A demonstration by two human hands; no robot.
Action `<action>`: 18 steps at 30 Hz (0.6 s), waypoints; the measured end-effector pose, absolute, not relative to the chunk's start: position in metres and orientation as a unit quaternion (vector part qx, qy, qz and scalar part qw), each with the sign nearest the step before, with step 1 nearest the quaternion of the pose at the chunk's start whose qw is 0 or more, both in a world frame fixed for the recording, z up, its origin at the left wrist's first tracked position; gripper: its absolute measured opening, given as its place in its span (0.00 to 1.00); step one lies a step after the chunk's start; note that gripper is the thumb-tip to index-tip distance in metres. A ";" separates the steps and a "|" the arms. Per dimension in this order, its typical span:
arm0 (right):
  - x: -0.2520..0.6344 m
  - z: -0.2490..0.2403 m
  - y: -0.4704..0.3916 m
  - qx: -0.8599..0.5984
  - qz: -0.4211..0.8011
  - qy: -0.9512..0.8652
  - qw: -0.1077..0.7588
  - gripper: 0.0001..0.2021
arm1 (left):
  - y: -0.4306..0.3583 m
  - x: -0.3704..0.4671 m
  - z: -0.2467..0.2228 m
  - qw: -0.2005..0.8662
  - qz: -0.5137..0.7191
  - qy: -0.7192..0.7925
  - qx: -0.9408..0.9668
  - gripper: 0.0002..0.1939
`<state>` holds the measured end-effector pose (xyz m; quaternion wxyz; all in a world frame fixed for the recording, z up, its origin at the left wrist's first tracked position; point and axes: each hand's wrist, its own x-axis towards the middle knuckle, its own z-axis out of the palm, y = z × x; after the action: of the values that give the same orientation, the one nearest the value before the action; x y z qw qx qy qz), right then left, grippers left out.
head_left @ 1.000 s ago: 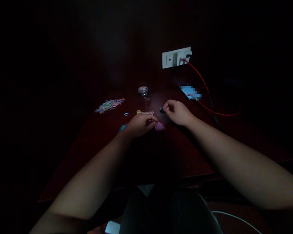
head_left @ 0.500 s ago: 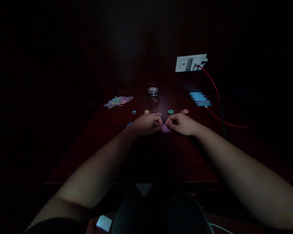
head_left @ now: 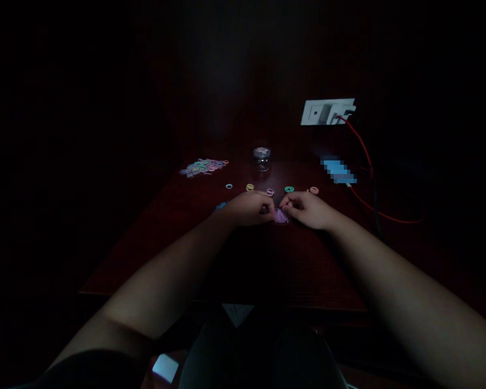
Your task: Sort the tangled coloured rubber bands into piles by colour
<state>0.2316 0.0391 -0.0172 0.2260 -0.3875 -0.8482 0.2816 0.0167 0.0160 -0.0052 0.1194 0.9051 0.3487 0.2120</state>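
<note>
A small heap of purple elastic bands point(head_left: 282, 216) lies on the dark red table between my hands. My left hand point(head_left: 254, 208) touches the heap's left side, its fingers curled together; whatever they pinch is too small and dark to make out. At the heap's right edge is my right hand point(head_left: 308, 209), thumb and forefinger pinched close, with any held band hidden. Just beyond my fingers sit a pink band point(head_left: 270, 192), yellow bands point(head_left: 250, 187), green bands point(head_left: 289, 189) and orange bands point(head_left: 314, 190). Blue bands point(head_left: 221, 206) lie partly behind my left wrist.
A mixed pile of coloured bands point(head_left: 204, 167) is at the back left, with a single blue band point(head_left: 229, 186) nearer. Behind my hands stands a clear lidded jar point(head_left: 261, 160). A blurred-out phone point(head_left: 338, 169) lies right, its red cable point(head_left: 362, 145) running to a wall socket point(head_left: 328, 112).
The whole scene has shifted slightly to the right as the camera turned. Both hands stay at the purple heap, with small finger movements, and the heap looks a little more spread.
</note>
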 end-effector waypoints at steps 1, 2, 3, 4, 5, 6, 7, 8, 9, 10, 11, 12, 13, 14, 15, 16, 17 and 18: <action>0.232 -0.018 0.040 -0.388 0.282 -0.847 0.231 0.09 | 0.016 0.017 -0.005 0.121 0.214 0.350 0.904 0.04; 0.232 -0.019 0.041 -0.389 0.283 -0.845 0.235 0.09 | 0.016 0.016 -0.005 0.122 0.216 0.351 0.903 0.04; 0.232 -0.020 0.042 -0.390 0.284 -0.843 0.237 0.09 | 0.016 0.016 -0.005 0.122 0.217 0.352 0.903 0.04; 0.232 -0.020 0.043 -0.392 0.287 -0.841 0.238 0.10 | 0.016 0.017 -0.005 0.120 0.217 0.351 0.903 0.04; 0.233 -0.021 0.043 -0.394 0.290 -0.838 0.240 0.10 | 0.016 0.017 -0.005 0.117 0.218 0.350 0.903 0.04; 0.233 -0.022 0.044 -0.396 0.294 -0.836 0.240 0.10 | 0.016 0.017 -0.004 0.112 0.218 0.350 0.904 0.04; 0.233 -0.022 0.044 -0.398 0.296 -0.835 0.240 0.09 | 0.016 0.018 -0.004 0.106 0.219 0.352 0.904 0.05; 0.233 -0.022 0.043 -0.399 0.297 -0.834 0.239 0.08 | 0.016 0.018 -0.004 0.099 0.220 0.355 0.903 0.05; 0.233 -0.022 0.043 -0.401 0.293 -0.835 0.237 0.08 | 0.016 0.018 -0.003 0.090 0.223 0.362 0.901 0.06; 0.233 -0.021 0.042 -0.404 0.288 -0.835 0.239 0.08 | 0.017 0.018 -0.003 0.080 0.227 0.372 0.897 0.07; 0.232 -0.020 0.041 -0.408 0.289 -0.832 0.241 0.08 | 0.017 0.017 -0.004 0.069 0.231 0.383 0.891 0.08; 0.232 -0.019 0.040 -0.412 0.291 -0.830 0.240 0.08 | 0.018 0.017 -0.004 0.057 0.236 0.399 0.884 0.09; 0.232 -0.018 0.039 -0.414 0.295 -0.828 0.237 0.08 | 0.019 0.016 -0.005 0.045 0.244 0.418 0.874 0.09; 0.231 -0.018 0.038 -0.415 0.297 -0.827 0.236 0.08 | 0.020 0.015 -0.006 0.034 0.254 0.442 0.860 0.10; 0.231 -0.017 0.037 -0.414 0.298 -0.827 0.237 0.08 | 0.022 0.014 -0.007 0.022 0.266 0.469 0.842 0.10; 0.231 -0.017 0.037 -0.411 0.298 -0.828 0.238 0.08 | 0.023 0.012 -0.007 0.011 0.277 0.497 0.822 0.10; 0.231 -0.017 0.037 -0.407 0.297 -0.829 0.242 0.07 | 0.025 0.009 -0.008 0.002 0.286 0.526 0.800 0.10; 0.231 -0.017 0.038 -0.404 0.296 -0.830 0.245 0.07 | 0.026 0.006 -0.008 -0.006 0.293 0.555 0.779 0.11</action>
<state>0.2313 0.0377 -0.0169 0.2448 -0.4037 -0.8304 0.2958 0.0064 0.0265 -0.0081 -0.0063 0.7785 0.5548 0.2933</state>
